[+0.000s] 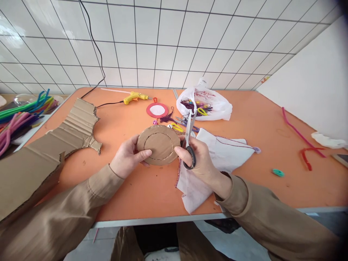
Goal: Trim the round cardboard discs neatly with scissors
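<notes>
A round brown cardboard disc, with a smaller circle marked or cut on its face, is held up over the table. My left hand grips its left edge, thumb on top. Against the right edge rest the thumb and fingers of my right hand, which also holds scissors with black handles, blades pointing up and away and slightly apart. Beneath the right hand lies a white cloth with dark red stitching. Behind the disc sits a red ring with a white centre.
Torn cardboard covers the left side of the orange table. A yellow glue gun with a black cord and a white plastic bag of threads lie at the back. Pipe cleaners and a teal clip are at right.
</notes>
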{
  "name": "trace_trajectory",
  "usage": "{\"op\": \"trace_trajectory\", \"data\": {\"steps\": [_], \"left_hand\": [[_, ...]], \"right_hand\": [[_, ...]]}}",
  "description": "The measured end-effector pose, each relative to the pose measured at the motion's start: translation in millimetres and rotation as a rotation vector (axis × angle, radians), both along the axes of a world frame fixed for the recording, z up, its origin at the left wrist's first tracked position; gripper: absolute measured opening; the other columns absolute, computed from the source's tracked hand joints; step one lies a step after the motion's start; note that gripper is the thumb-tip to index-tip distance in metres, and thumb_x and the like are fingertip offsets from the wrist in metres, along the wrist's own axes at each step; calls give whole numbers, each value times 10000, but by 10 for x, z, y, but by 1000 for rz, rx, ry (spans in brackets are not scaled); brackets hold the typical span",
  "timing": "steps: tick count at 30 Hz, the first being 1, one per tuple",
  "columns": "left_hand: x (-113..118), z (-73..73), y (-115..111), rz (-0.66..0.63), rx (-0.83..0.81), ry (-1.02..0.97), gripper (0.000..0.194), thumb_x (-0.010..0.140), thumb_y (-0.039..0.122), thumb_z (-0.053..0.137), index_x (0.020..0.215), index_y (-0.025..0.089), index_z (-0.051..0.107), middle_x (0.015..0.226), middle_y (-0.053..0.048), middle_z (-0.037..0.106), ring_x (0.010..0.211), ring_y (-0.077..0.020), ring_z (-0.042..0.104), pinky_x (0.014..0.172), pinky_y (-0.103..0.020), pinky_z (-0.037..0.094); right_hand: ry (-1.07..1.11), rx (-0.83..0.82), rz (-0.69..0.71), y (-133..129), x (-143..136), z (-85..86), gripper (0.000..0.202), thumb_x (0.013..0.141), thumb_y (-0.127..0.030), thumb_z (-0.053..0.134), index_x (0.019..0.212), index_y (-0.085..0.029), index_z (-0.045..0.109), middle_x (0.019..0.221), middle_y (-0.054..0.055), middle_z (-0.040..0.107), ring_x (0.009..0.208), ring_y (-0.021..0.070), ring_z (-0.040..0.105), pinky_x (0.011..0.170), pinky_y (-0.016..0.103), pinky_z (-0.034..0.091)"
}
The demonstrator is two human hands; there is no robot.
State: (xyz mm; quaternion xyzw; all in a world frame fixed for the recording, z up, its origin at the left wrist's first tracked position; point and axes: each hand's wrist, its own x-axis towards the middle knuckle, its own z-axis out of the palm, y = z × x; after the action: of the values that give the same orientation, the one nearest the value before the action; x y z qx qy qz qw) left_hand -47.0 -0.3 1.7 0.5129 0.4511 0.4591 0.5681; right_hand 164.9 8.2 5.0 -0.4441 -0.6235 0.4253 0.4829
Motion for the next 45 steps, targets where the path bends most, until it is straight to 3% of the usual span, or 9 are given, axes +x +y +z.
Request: {"op": "trace_trajectory", "data": {"steps": [9,14,19,24,30,33,36,39,45], "left_hand": [[-25,0,19,-52,-174,-134,496,650,340,868,1034,120,647,845,-62,683,601,-155,646,406,-217,548],[-25,-3,44,-61,-247,-230,457,642,285,875,1015,105,684,851,-90,721,592,-159,669,383,-196,540],[-149,33,137,79,-312,-207,283,690,163,822,919,73,681,692,-80,718,493,-154,657,347,-197,532],[-348,108,244,255,-332,-111,72,774,101,702,829,67,671,598,-79,704,427,-149,638,329,-197,511],[-408,95,286,344,-324,89,133,729,167,721,801,81,652,550,-83,666,398,-149,598,330,-211,463],[-420,55,286,375,-206,300,296,677,205,747,946,106,674,538,-26,647,382,-163,568,333,-239,431],[-438,40,294,414,-17,680,421,676,257,707,1075,123,707,787,-65,736,653,-233,687,540,-298,537],[-453,42,311,396,31,865,449,702,314,668,1100,112,722,1040,-115,755,905,-281,694,780,-344,549],[-473,30,319,372,13,919,504,737,384,670,1178,142,698,1112,-105,750,856,-262,686,769,-340,529]], "right_hand": [[133,-127,112,19,6,0,224,730,-449,739,739,-256,624,677,-12,579,622,162,562,577,309,522],[204,-158,173,30,2,-48,265,761,-472,725,769,-230,618,660,-19,614,578,142,583,576,306,532],[220,-240,110,15,-13,-74,224,763,-399,723,872,-220,646,638,-28,656,572,144,626,601,312,552],[191,-240,94,-8,-25,-66,154,763,-339,707,838,-218,648,643,-31,640,584,137,636,588,297,553],[187,-254,123,-40,-18,-56,136,761,-320,706,839,-225,648,626,-36,632,577,139,629,586,299,551],[185,-234,113,-45,-17,-44,121,762,-314,701,831,-228,648,635,-32,637,580,141,628,583,301,548],[177,-210,94,-40,-9,-25,100,779,-307,676,834,-229,645,635,-29,639,575,141,623,587,308,543],[178,-180,85,-33,-3,-8,80,799,-299,651,829,-225,641,647,-27,641,566,135,615,589,309,536],[177,-209,105,-46,-15,-24,102,774,-304,690,827,-224,655,629,-28,643,565,138,622,576,300,543]]}}
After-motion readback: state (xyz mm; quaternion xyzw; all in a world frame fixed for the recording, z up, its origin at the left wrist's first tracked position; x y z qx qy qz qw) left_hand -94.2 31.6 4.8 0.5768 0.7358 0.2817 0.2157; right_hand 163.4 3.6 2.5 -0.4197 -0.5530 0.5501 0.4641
